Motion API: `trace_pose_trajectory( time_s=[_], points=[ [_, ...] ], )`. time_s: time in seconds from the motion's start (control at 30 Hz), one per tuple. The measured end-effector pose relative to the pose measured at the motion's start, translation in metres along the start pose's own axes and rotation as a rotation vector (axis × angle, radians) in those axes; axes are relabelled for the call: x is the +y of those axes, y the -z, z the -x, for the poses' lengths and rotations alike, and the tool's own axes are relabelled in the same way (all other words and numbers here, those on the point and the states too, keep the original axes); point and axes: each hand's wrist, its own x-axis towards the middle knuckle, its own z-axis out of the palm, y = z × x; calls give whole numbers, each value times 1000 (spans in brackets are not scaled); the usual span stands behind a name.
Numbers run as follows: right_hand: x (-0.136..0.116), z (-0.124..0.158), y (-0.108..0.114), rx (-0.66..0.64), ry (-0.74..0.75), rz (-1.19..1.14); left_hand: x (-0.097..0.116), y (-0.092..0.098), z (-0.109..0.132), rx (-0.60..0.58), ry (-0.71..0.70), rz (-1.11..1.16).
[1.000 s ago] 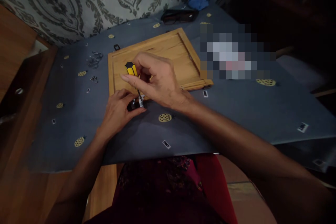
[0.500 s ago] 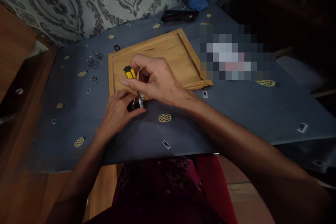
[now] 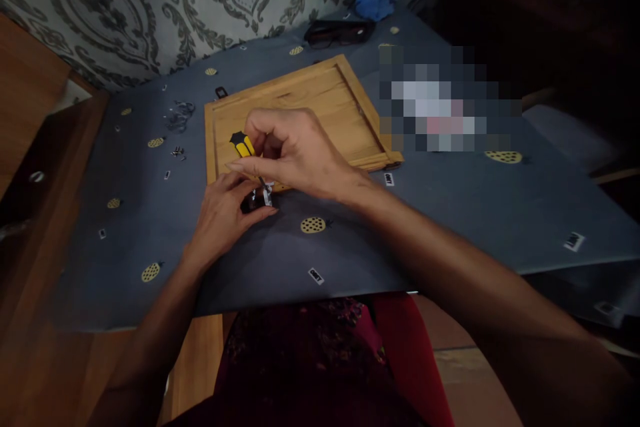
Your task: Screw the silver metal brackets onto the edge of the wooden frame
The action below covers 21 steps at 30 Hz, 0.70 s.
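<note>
My right hand (image 3: 295, 153) is closed round a yellow and black screwdriver (image 3: 242, 144), whose shaft points down to a small metal fitting (image 3: 264, 195) at the near edge of a wooden panel (image 3: 320, 107). My left hand (image 3: 225, 210) is closed on that metal fitting and holds it against the panel's edge. The panel lies flat on a dark blue cloth (image 3: 400, 227) with yellow dotted patches.
Loose metal rings and small screws (image 3: 179, 117) lie left of the panel. Black glasses (image 3: 340, 32) and a blue rag (image 3: 376, 4) rest at the far edge by the patterned wall. A blurred-out patch sits right of the panel. Wooden furniture stands on the left.
The screwdriver handle has tilted slightly left and down as my right hand's fingers shifted on it. My left hand has stayed on the fitting.
</note>
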Motion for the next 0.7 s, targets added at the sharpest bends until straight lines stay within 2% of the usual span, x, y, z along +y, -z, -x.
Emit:
trace_pose_trajectory(
  time_s=[0.1, 0.23, 0.4, 0.6, 0.7],
  points=[
    [0, 2, -3, 22, 34, 94, 1, 1, 0, -13, 12, -11],
    [2, 6, -8, 105, 159, 207, 1, 0, 0, -11, 18, -4],
    [5, 11, -12, 147, 240, 314, -1, -1, 0, -2, -19, -1],
    [5, 8, -13, 144, 250, 200, -2, -2, 1, 7, -1, -17],
    [5, 9, -14, 147, 187, 185, -3, -2, 1, 4, -13, -10]
  ],
)
